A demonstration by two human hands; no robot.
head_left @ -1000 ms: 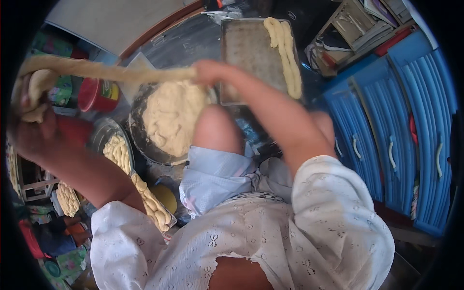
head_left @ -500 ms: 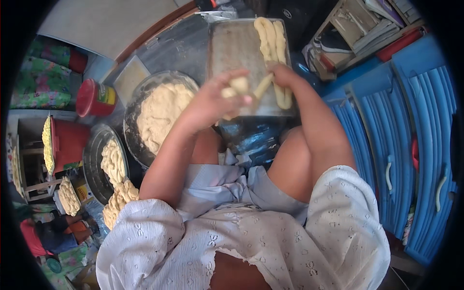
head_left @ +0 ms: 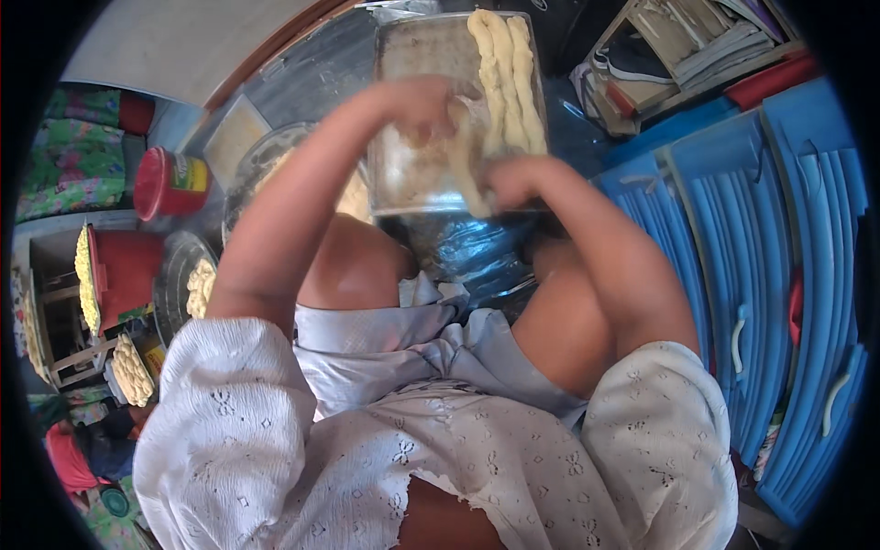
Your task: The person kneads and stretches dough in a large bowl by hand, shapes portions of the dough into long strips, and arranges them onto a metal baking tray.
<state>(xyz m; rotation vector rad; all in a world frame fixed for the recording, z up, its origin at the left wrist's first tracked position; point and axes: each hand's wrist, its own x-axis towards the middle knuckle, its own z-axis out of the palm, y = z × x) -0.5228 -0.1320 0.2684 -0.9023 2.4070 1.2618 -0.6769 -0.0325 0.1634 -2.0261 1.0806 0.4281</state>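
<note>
A strip of pale dough [head_left: 466, 165] hangs slantwise over the metal baking tray [head_left: 417, 64], smeared by motion. Its far end is in the closed fingers of my left hand [head_left: 426, 108], above the middle of the tray. My right hand [head_left: 515, 180], near the tray's front right corner, is closed at the strip's near end. Just beyond it, long dough ropes [head_left: 506, 87] lie side by side along the tray's right edge. Left of the tray, my left forearm partly hides a wide basin [head_left: 229, 197] with a big mass of dough [head_left: 356, 197].
Further left stand a dark round pan [head_left: 170, 293] with dough pieces [head_left: 199, 286], a red bucket [head_left: 158, 183] and a larger red container [head_left: 126, 275]. Blue plastic drawers [head_left: 733, 275] rise on my right. A shelf [head_left: 678, 55] stands at the far right. Another person [head_left: 78, 454] is at the lower left.
My left hand has moved forward over the tray, with the dough strip now stretched between both hands. My right hand has come nearer to me, off the ropes. The view has shifted slightly.
</note>
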